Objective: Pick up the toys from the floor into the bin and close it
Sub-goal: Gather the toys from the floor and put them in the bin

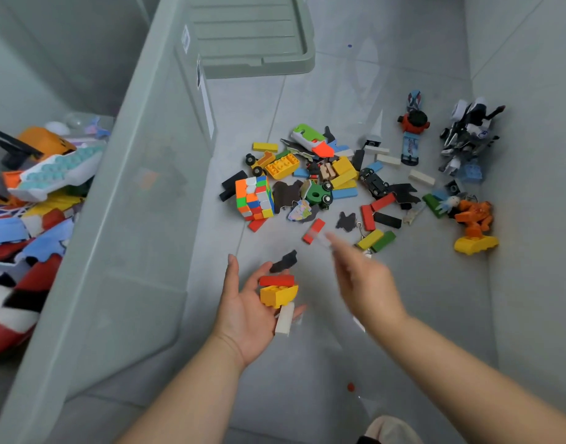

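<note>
Standing at the far left, the translucent grey bin [131, 219] has no cover on and already holds toys: an orange toy [48, 141], a white-and-teal bubble pad [57, 174], and a heap of blue, red and white pieces beneath them. Its lid [252, 36] lies on the tiled floor [307, 363] beyond the bin's far end.

Just right of the bin wall, the left hand [243, 312] is turned palm up, with the thumb out and the fingers loosely extended. A red block [276, 279], a yellow brick [278, 294] and a white block [284, 318] lie stacked across the fingers. A flat black piece [284, 261] lies on the floor just past its fingertips.

Further right, the right hand [361, 277] is blurred, its fingers stretched toward the pile and its tip near a red bar [313, 230]. I can make out nothing in it.

The remaining toys lie scattered on the floor beyond both hands. From the left they are a puzzle cube [254, 198], a studded yellow block [281, 166], a green wheeled car [316, 193], many coloured bars, a black toy car [374, 184], a red-and-black toy watch [414, 123], a black-and-white robot [467, 133] and, rightmost, an orange figure [473, 216] touching a yellow base brick [475, 245].
</note>
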